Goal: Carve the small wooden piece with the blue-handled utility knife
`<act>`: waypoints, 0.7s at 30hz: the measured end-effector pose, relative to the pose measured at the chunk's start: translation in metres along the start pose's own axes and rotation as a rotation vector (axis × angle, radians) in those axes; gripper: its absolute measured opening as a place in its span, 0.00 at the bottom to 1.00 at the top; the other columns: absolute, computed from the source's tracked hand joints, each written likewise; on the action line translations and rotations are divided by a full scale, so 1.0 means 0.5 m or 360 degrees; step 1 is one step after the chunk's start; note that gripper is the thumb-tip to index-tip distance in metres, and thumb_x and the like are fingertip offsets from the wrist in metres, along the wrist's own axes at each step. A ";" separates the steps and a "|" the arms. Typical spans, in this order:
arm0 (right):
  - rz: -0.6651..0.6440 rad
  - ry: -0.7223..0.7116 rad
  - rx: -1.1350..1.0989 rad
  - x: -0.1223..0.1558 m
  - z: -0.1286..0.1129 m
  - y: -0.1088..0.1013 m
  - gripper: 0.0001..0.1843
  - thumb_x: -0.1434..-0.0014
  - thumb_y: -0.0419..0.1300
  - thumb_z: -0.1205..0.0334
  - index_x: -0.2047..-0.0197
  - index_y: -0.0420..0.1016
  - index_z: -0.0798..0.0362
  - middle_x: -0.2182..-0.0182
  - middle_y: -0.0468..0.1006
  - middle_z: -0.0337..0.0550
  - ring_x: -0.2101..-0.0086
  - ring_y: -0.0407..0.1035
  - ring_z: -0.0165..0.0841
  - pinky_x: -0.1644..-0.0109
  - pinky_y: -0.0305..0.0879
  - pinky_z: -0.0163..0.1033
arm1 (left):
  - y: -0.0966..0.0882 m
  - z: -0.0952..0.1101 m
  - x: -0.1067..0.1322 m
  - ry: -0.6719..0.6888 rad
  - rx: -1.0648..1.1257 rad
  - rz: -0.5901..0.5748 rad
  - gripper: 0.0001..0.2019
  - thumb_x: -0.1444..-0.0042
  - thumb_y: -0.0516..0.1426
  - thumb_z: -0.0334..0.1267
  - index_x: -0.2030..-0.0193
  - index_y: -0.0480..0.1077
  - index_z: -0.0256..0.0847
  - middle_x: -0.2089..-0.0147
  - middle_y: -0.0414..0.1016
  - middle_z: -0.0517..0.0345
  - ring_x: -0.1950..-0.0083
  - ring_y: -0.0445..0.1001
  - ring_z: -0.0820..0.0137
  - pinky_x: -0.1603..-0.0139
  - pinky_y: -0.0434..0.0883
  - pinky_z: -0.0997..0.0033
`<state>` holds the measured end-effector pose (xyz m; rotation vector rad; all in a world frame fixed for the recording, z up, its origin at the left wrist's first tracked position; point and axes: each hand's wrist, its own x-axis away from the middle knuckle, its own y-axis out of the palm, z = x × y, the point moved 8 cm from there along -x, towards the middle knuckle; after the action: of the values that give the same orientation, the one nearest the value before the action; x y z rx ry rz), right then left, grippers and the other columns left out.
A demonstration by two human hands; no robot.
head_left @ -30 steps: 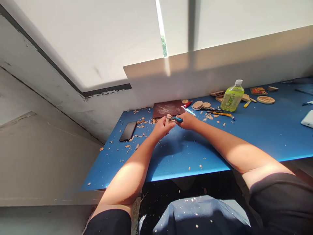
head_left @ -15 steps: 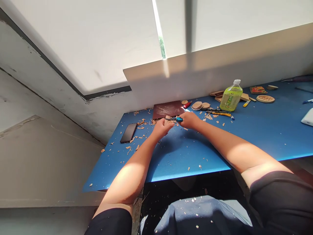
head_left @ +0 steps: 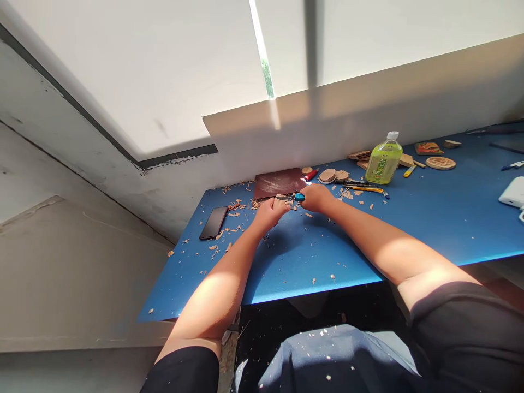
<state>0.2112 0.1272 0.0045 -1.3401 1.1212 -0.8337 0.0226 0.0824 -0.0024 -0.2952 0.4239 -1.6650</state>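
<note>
No legible text; only pale lettering on the green bottle [head_left: 382,161] label, too small and blurred.

Flat blue tabletop [head_left: 409,229], layout. My left hand [head_left: 270,210] and right hand [head_left: 315,197] meet near the back edge. The left grips a small pale wooden piece [head_left: 281,197]. The right grips a blue-handled carving knife [head_left: 300,196], just right of that piece.

- Directly behind both hands: dark brown rectangular sheet [head_left: 278,182].
- Far left: black slab phone [head_left: 213,222], with loose tan wood shavings [head_left: 235,206] between it and my hands.
- Right of the sheet: round wooden discs [head_left: 329,176], then an upright green plastic bottle [head_left: 382,164].
- In front of the bottle: yellow utility knife [head_left: 370,189], lying flat.
- Far right edge: white plastic box [head_left: 513,192].
</note>
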 end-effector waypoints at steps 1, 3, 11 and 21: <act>-0.0002 0.0004 -0.0022 0.001 -0.001 0.001 0.17 0.34 0.61 0.54 0.52 0.89 0.51 0.53 0.89 0.55 0.54 0.82 0.46 0.58 0.66 0.40 | -0.003 -0.004 -0.002 -0.0007 -0.0003 0.0013 0.20 0.47 0.69 0.54 0.64 0.69 0.43 0.72 0.67 0.64 0.77 0.64 0.74 0.77 0.63 0.71; -0.0026 -0.0043 -0.0121 0.003 -0.013 0.007 0.16 0.33 0.61 0.53 0.54 0.89 0.50 0.54 0.90 0.53 0.56 0.82 0.44 0.60 0.65 0.39 | -0.009 -0.008 -0.006 0.0015 -0.0006 0.0021 0.21 0.48 0.70 0.56 0.63 0.69 0.43 0.72 0.67 0.64 0.76 0.65 0.73 0.76 0.64 0.71; -0.0148 -0.0307 -0.0409 0.010 -0.057 0.030 0.17 0.28 0.59 0.53 0.57 0.90 0.50 0.59 0.89 0.48 0.62 0.79 0.38 0.61 0.61 0.38 | -0.012 -0.004 0.001 0.0154 -0.0034 -0.0105 0.22 0.47 0.69 0.56 0.57 0.70 0.42 0.70 0.70 0.63 0.73 0.67 0.72 0.73 0.65 0.71; -0.0086 -0.0155 -0.0238 0.004 -0.027 0.005 0.15 0.33 0.61 0.54 0.59 0.89 0.51 0.60 0.89 0.50 0.63 0.77 0.38 0.64 0.58 0.39 | 0.003 0.021 0.016 0.0055 0.0031 -0.0118 0.21 0.47 0.69 0.55 0.64 0.65 0.43 0.72 0.66 0.65 0.76 0.64 0.75 0.75 0.63 0.72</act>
<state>0.1985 0.1212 0.0034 -1.5250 1.0919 -0.7267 0.0271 0.0733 0.0059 -0.2709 0.4265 -1.7479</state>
